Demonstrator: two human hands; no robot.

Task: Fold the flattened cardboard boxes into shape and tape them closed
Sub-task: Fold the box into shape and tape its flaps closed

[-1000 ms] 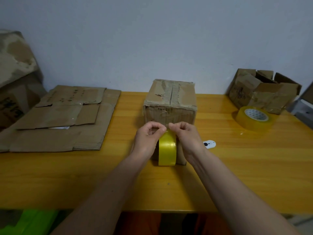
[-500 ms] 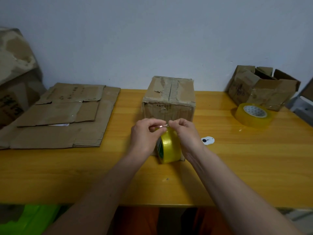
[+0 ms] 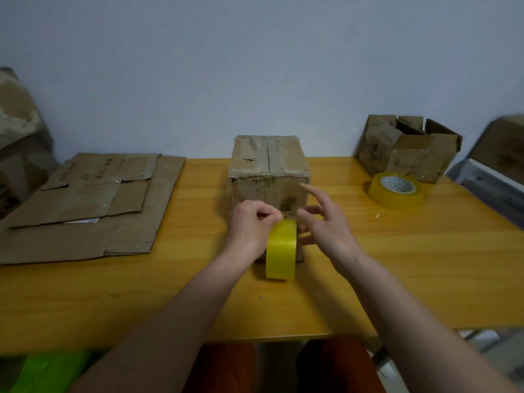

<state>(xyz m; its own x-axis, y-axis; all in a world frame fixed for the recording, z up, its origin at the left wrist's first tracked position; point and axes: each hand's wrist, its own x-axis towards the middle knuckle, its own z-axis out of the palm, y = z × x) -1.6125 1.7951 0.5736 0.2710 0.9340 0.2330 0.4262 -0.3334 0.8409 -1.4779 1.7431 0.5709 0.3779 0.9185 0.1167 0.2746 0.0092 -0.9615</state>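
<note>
A folded cardboard box point(image 3: 269, 157) stands at the middle of the wooden table point(image 3: 397, 265), its top flaps closed. A yellow tape roll point(image 3: 280, 248) stands on edge against the box's near face. My left hand point(image 3: 249, 231) holds the roll from its left side, with fingertips pinched together at the roll's top. My right hand point(image 3: 329, 222) hovers just right of the roll with fingers spread, index finger straight and pointing at the box face, thumb near the roll's top. It grips nothing that I can see.
Flattened cardboard boxes point(image 3: 93, 199) lie stacked on the table's left. A second, paler tape roll point(image 3: 397, 191) lies flat at the right, in front of an open cardboard box point(image 3: 408, 148). The wall stands right behind the table.
My right hand has let go of its pinch at the roll's top and spread its fingers, moving slightly right. My left hand stays on the roll. The small white object is now hidden behind my right hand.
</note>
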